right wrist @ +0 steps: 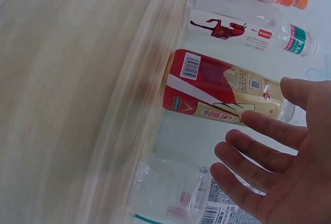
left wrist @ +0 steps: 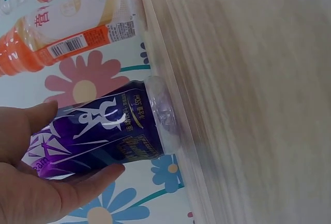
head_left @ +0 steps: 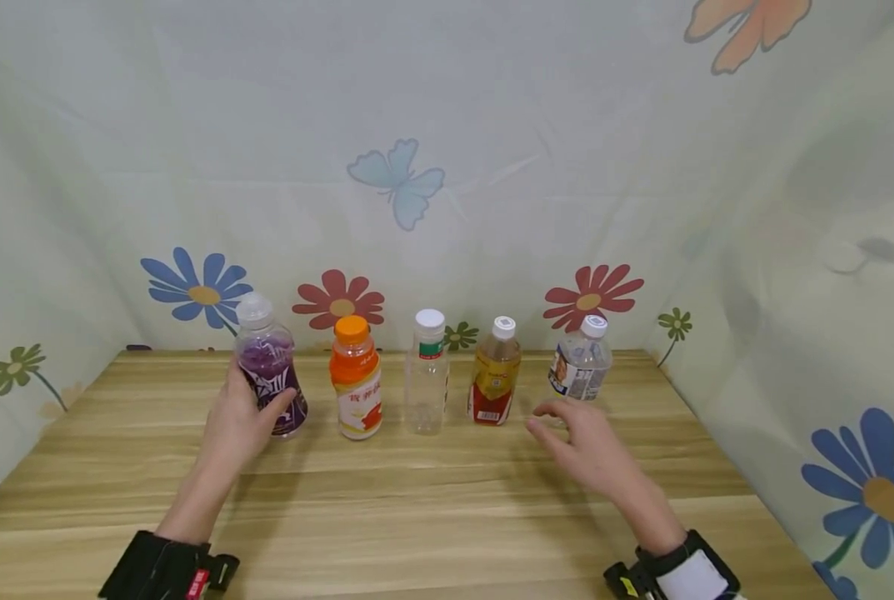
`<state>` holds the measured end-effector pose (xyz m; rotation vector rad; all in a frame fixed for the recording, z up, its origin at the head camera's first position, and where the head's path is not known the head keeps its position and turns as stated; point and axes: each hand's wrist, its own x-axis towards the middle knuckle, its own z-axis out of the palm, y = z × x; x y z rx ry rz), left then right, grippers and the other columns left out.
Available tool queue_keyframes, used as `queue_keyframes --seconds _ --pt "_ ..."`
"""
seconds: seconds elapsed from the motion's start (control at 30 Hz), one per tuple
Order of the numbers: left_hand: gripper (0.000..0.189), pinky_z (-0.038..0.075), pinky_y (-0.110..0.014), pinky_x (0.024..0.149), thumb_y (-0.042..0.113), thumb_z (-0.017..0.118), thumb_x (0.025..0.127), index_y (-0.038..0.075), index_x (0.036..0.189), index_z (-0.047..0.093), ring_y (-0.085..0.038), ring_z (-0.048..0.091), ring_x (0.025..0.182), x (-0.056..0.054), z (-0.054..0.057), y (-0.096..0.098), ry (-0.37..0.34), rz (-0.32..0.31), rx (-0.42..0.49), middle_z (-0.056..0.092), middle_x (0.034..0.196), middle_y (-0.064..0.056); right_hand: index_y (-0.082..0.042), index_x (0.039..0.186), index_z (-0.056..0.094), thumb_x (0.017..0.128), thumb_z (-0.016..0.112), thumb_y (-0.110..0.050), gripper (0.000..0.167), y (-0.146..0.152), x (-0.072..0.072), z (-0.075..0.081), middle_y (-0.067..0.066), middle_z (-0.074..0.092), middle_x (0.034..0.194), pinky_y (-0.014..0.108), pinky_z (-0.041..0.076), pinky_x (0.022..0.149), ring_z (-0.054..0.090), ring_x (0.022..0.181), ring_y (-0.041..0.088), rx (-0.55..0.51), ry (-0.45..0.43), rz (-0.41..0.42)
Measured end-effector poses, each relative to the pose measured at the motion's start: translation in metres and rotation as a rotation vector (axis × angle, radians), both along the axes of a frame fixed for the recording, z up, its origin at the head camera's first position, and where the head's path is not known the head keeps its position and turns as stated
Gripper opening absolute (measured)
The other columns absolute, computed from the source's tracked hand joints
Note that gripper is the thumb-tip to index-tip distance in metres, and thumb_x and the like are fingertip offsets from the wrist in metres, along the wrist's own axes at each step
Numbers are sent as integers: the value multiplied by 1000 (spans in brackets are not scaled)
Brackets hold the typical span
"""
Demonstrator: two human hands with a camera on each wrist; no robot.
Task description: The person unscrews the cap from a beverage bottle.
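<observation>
Left hand [head_left: 244, 417] gripping purple bottle [head_left: 270, 375], "eam" lettering [left wrist: 40, 165] showing | right hand [head_left: 592, 446] loosely spread near red-and-gold bottle [head_left: 495, 379], rightmost bottle [head_left: 586, 360] | both showing barcodes [right wrist: 190, 65]

the purple plastic bottle [head_left: 270, 371] bears white graphics. brown streaks run along the light wooden desk [head_left: 402, 517].

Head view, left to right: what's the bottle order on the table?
Purple bottle → orange-capped bottle → clear bottle with green band → red-and-gold bottle → clear bottle with picture label.
</observation>
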<state>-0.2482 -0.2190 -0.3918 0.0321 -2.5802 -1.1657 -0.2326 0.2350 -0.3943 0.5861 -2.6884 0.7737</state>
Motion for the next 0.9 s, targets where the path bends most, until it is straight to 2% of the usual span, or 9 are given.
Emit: queue_keyframes --seconds 0.17,0.43,0.63,0.9 --pt "89 31 -72 108 20 70 99 -10 157 10 -60 39 134 0 2 -2 32 7 -5 35 148 -43 -5 115 72 104 63 -34 33 -5 0 1 11 71 116 50 57 86 67 109 34 -12 -17 14" --pt "87 33 -71 107 20 71 98 -11 156 14 -60 39 133 4 5 -4 22 -1 -34 36 147 -42 -5 116 72 103 65 -29 28 -13 1 3 11 71 116 49 58 84 67 108 33 -13 -34 38" --pt "87 35 -71 106 21 74 95 -11 155 20 -59 42 132 10 9 -2 10 -10 -61 40 145 -42 -6 114 73 105 62 -34 31 -17 2 5 11 71 114 49 57 83 67 107 32 -21 -22 67" --pt "81 41 -70 101 16 81 87 -13 147 35 -56 51 122 20 14 3 104 -6 -137 50 136 -39 -7 115 73 103 64 -33 30 -28 2 14 8 72 113 44 58 81 68 103 23 -19 -17 84"
